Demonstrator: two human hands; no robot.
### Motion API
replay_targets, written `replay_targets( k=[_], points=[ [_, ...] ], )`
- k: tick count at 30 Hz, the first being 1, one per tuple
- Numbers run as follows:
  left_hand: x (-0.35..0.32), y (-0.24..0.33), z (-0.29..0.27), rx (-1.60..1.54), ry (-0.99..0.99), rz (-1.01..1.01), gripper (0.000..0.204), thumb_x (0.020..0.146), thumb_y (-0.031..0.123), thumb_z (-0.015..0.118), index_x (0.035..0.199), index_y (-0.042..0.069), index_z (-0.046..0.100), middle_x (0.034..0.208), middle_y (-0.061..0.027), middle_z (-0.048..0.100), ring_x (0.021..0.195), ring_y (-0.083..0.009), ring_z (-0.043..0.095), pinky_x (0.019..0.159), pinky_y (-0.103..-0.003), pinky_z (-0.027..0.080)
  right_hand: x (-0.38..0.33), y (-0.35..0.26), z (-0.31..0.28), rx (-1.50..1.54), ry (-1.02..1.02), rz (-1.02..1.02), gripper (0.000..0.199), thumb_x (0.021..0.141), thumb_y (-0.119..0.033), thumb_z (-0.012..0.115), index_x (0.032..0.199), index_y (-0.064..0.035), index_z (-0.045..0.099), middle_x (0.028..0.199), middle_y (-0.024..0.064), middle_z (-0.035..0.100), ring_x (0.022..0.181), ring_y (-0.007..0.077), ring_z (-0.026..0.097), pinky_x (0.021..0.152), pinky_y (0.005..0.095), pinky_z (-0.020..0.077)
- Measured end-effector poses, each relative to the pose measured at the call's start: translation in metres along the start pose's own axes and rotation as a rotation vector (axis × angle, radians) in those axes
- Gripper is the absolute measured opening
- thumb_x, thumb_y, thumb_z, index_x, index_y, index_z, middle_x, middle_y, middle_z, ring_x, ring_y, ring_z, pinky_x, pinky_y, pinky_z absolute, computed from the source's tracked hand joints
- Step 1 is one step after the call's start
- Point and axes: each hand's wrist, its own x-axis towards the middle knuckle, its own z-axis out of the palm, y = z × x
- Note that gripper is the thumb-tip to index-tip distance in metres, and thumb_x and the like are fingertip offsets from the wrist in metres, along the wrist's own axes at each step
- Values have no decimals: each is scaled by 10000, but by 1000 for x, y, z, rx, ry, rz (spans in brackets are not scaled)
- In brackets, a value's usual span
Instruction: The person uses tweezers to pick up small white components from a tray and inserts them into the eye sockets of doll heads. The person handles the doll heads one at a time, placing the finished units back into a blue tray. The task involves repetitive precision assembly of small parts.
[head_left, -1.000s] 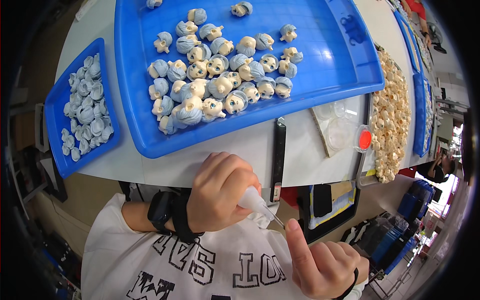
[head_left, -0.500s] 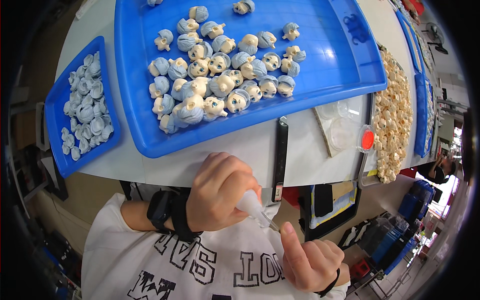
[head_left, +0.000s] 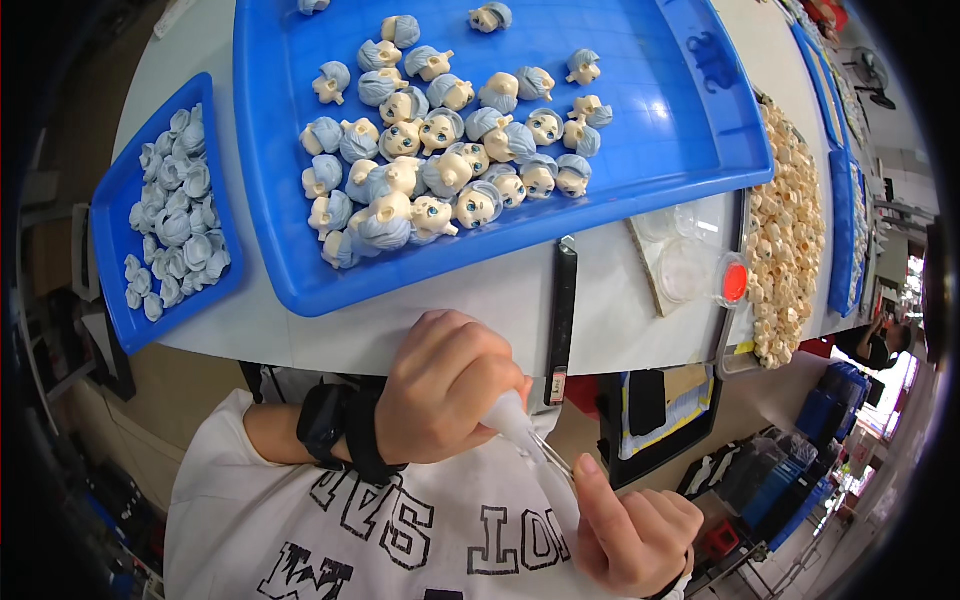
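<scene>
My left hand [head_left: 445, 395], with a watch and a black band on its wrist, is closed around a small white squeeze bottle [head_left: 512, 420]. The bottle's nozzle slants down to the right. Thin, shiny lines run from its end toward my right thumb; whether they are a needle tip or strands I cannot tell. My right hand [head_left: 635, 535] is held low at the right, fingers curled and thumb raised beside the tip. Anything inside those fingers is hidden. Both hands are in front of the table's near edge, above my white shirt.
A large blue tray [head_left: 660, 185] holds several doll heads with light-blue hair. Left of it, a smaller blue tray [head_left: 112, 240] contains light-blue hair pieces. A black bar-shaped tool [head_left: 563, 310], clear round containers [head_left: 682, 270], a red-topped one [head_left: 735, 281] and piled beige parts [head_left: 785, 230] lie rightward.
Both hands have shifted slightly to the right, the right one also a little downward. The bottle moved along with my left hand, and the thin lines at its tip show more clearly.
</scene>
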Motion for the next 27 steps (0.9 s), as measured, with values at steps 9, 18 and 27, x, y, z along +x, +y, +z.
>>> replay_targets(
  k=[9, 18, 27],
  points=[
    [2, 2, 3, 78, -18, 32, 246, 538, 104, 696, 730, 62, 550, 744, -68, 497, 664, -257, 509, 604, -365, 403, 10, -10, -22, -69, -115, 120, 503, 644, -25, 603, 1144, -78, 627, 479, -6, 331, 357, 123, 352, 369, 273, 317],
    [7, 4, 0, 77, -15, -46, 257, 529, 82, 704, 721, 49, 536, 746, -79, 489, 640, -266, 504, 574, -369, 389, 14, -14, -12, -77, -60, 119, 510, 646, -13, 590, 1153, -70, 622, 489, -6, 307, 355, 116, 342, 356, 272, 302],
    [8, 2, 0, 11, 27, -8, 282, 553, -22, 705, 731, 66, 505, 691, -68, 494, 557, -233, 490, 511, -335, 366, 5, -10, 7, -14, 53, 41, 497, 641, 33, 563, 1134, 4, 613, 495, -4, 328, 359, 111, 335, 354, 270, 301]
  ],
)
